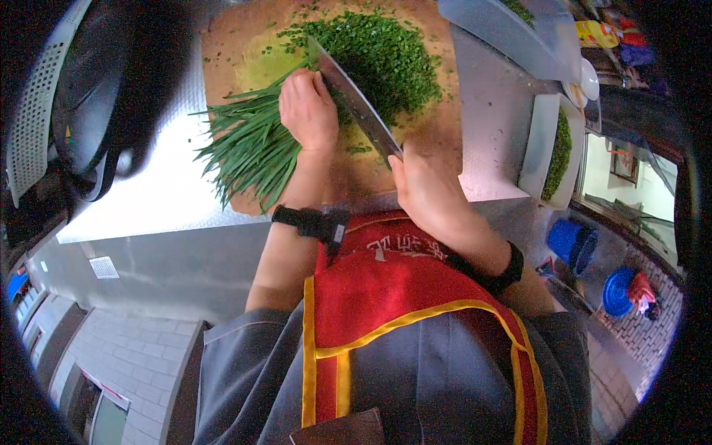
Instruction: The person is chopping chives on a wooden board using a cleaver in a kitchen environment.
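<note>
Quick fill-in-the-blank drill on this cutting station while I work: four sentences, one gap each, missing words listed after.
The right hand holds a chopping ____.
The left hand is on the long stalks, which are ____ in color.
The chopped greens lie on a wooden cutting ____.
The red apron is edged in ____.

Missing words: knife; green; board; yellow.

Yellow-edged red apron (400,289), black wristbands.
</note>
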`<state>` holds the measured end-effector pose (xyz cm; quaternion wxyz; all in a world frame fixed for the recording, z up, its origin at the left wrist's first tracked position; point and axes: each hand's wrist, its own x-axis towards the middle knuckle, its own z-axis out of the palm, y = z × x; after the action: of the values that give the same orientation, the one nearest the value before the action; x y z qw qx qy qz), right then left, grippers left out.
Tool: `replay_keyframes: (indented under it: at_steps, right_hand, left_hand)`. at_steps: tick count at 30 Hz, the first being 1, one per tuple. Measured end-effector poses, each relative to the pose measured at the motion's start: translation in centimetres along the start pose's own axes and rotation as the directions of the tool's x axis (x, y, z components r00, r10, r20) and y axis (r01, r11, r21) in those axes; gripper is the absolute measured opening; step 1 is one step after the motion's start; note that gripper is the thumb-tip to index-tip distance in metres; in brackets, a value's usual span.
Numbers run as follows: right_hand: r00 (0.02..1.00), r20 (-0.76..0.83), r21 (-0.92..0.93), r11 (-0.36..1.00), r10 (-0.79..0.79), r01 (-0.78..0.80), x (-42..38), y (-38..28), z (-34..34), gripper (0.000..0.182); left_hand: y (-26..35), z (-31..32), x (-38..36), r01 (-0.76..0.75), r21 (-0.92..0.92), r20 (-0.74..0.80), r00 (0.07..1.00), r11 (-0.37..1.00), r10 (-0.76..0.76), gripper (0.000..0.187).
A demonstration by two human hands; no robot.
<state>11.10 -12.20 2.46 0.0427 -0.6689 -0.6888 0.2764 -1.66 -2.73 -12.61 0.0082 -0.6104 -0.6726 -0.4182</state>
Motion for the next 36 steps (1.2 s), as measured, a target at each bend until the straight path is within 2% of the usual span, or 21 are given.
replay_keyframes:
  at_steps: [1, 4, 7, 9, 12, 13, 14, 15, 17, 21, 23, 26, 27, 28, 30, 33, 34, 36]
  right_hand:
    - [1.000, 0.003, 0.011, 1.000, 0.007, -0.007, 0.1, -0.1, -0.1, 0.025]
    - [0.985, 0.153, 0.067, 0.993, 0.086, -0.097, 1.8, -0.3, 0.3, 0.025]
    - [0.999, 0.001, 0.033, 0.998, 0.054, -0.054, 4.9, 1.8, 6.2, 0.025]
    - [0.999, -0.030, 0.077, 0.997, 0.016, -0.014, 5.3, 1.6, 5.4, 0.025]
    - [0.998, -0.069, 0.095, 0.995, -0.014, 0.020, 4.7, 2.2, 4.5, 0.026]
    - [0.996, -0.080, 0.091, 0.995, -0.033, 0.040, 4.8, 2.3, 4.2, 0.027]
    - [0.995, -0.095, 0.157, 0.988, 0.012, 0.004, 4.6, 2.0, 4.0, 0.027]
    - [0.995, -0.097, 0.139, 0.990, 0.023, -0.010, 4.5, 1.9, 3.8, 0.026]
    - [0.994, -0.093, 0.099, 0.994, 0.050, -0.040, 4.2, 2.1, 3.5, 0.025]
    - [0.993, -0.112, 0.219, 0.976, 0.037, -0.012, 3.1, 1.7, 2.4, 0.025]
    - [0.994, -0.110, 0.212, 0.977, 0.025, -0.001, 2.5, 1.7, 1.9, 0.025]
    - [0.963, -0.246, 0.196, 0.967, -0.114, 0.164, 1.7, 2.4, 1.9, 0.023]
    - [0.968, -0.228, 0.183, 0.971, -0.107, 0.151, 1.2, 1.9, 1.5, 0.022]
    - [0.973, -0.211, 0.169, 0.976, -0.099, 0.136, 0.5, 1.3, 1.0, 0.022]
    - [0.981, -0.164, 0.119, 0.985, -0.102, 0.122, 0.3, 1.9, 2.0, 0.022]
    - [0.967, -0.223, 0.127, 0.980, -0.123, 0.154, -0.7, 1.0, 2.3, 0.026]
    - [0.988, -0.138, 0.095, 0.993, -0.062, 0.076, -1.0, 0.3, 1.6, 0.024]
    - [0.994, -0.096, 0.054, 0.997, -0.050, 0.056, -1.0, 0.5, 1.9, 0.023]
  left_hand:
    - [0.0, 0.1, 0.0, 0.002, 0.008, 0.005, 1.000, 1.000, -0.002, 0.010]
    - [0.0, -0.1, 0.4, 0.007, 0.032, 0.024, 1.000, 0.999, -0.008, 0.010]
    - [0.0, 0.2, 0.2, 0.022, 0.057, 0.048, 0.999, 0.998, -0.024, 0.010]
    - [-0.2, 0.4, 0.3, 0.011, 0.023, 0.007, 1.000, 1.000, -0.011, 0.010]
    - [-0.1, -0.1, 0.8, 0.031, 0.043, 0.124, 0.992, 0.999, -0.036, 0.010]
    - [-0.3, -0.2, 1.4, -0.034, 0.052, 0.058, 0.998, 0.998, 0.031, 0.009]
    - [-0.5, -0.4, 1.8, -0.093, 0.068, -0.002, 0.996, 0.993, 0.094, 0.009]
    - [-0.8, -0.6, 2.0, -0.152, 0.088, -0.061, 0.986, 0.984, 0.158, 0.009]
    - [-1.4, -1.0, 2.1, -0.096, 0.123, 0.124, 0.989, 0.988, 0.080, 0.013]
    - [-1.6, -2.9, 3.6, -0.043, 0.068, 0.386, 0.922, 0.997, 0.013, 0.017]
    - [-1.5, -4.2, 3.9, 0.000, 0.061, 0.449, 0.893, 0.998, -0.028, 0.020]
    - [-1.7, -5.3, 3.6, -0.005, 0.043, 0.464, 0.885, 0.999, -0.015, 0.024]
    - [-1.6, -5.4, 3.4, -0.017, 0.032, 0.457, 0.889, 0.999, 0.000, 0.025]
    - [-0.8, -5.9, 3.6, 0.005, 0.111, 0.513, 0.856, 0.994, -0.062, 0.022]
    - [-1.1, -4.6, 2.4, -0.028, 0.122, 0.371, 0.928, 0.992, -0.020, 0.019]
    - [-0.9, -3.6, 0.6, -0.023, 0.100, 0.151, 0.988, 0.995, 0.007, 0.013]
    - [-0.8, -3.2, 0.2, -0.037, 0.103, 0.083, 0.996, 0.994, 0.028, 0.012]
    - [-0.8, -2.8, -0.2, -0.052, 0.134, 0.007, 0.999, 0.990, 0.052, 0.011]
